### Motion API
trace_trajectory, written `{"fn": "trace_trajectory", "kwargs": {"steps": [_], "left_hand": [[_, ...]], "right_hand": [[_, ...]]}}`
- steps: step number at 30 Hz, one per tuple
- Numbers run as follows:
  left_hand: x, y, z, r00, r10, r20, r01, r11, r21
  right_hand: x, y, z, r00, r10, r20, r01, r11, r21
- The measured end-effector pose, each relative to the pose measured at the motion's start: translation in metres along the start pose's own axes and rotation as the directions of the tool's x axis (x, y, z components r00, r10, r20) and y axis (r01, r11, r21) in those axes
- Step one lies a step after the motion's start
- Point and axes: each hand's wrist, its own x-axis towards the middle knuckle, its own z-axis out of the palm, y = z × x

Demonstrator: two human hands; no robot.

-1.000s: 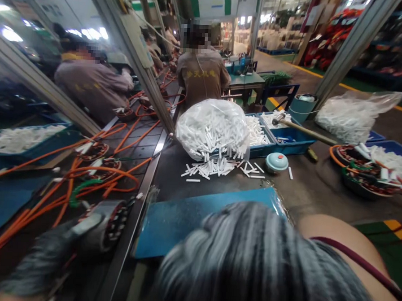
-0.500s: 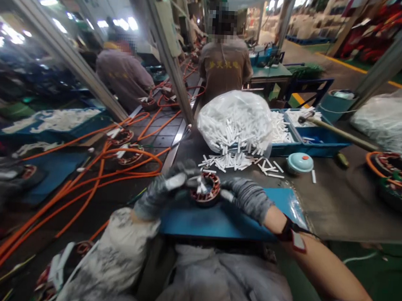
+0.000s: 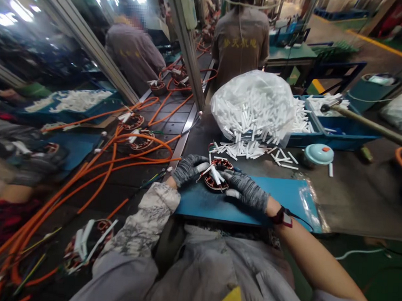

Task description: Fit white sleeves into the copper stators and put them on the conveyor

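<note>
A motor stator [image 3: 216, 183], a dark ring with copper windings, rests on the blue mat [image 3: 279, 195] in front of me. White sleeves [image 3: 215, 173] lie across its middle. My left hand [image 3: 190, 169], in a grey striped glove, curls against the ring's left side, thumb and fingers bent toward the wire leads. On the opposite side my right hand [image 3: 248, 190], gloved alike, grips the rim, its fingertips over the edge. Beyond the ring lies a loose pile of white tubes [image 3: 244, 149].
A clear bag of white tubes [image 3: 253, 106] bulges beside blue bins [image 3: 346, 141]. A light-blue lidded bowl [image 3: 318, 154] stands at right. Orange cables [image 3: 109, 163] and more stators [image 3: 139, 140] fill the line at left. A co-worker's gloved hand [image 3: 40, 164] works at far left.
The view has shifted, placing the bench lower left to right. My left hand has lowered to the ring's side, and the white sleeves now lie slanted across the stator. My right hand still holds the rim.
</note>
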Motion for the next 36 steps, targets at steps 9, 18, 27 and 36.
{"fn": "trace_trajectory", "kwargs": {"steps": [9,18,27,36], "left_hand": [[-0.031,0.036,-0.027,0.946,0.287,-0.149,-0.202,0.884,0.421],[0.01,0.053,-0.022,0.943,0.233,0.238,-0.232,0.972,-0.034],[0.065,0.059,0.006,0.79,0.11,0.603,-0.446,0.777,0.443],[-0.003,0.068,0.014,0.839,0.073,0.54,-0.329,0.858,0.395]], "right_hand": [[-0.001,0.012,-0.014,0.988,0.152,0.002,-0.134,0.869,0.476],[0.002,0.012,-0.023,0.958,0.276,0.083,-0.273,0.776,0.568],[0.011,0.002,-0.01,0.928,0.373,0.029,-0.322,0.757,0.569],[-0.001,-0.004,-0.001,0.96,0.248,0.128,-0.279,0.862,0.422]]}}
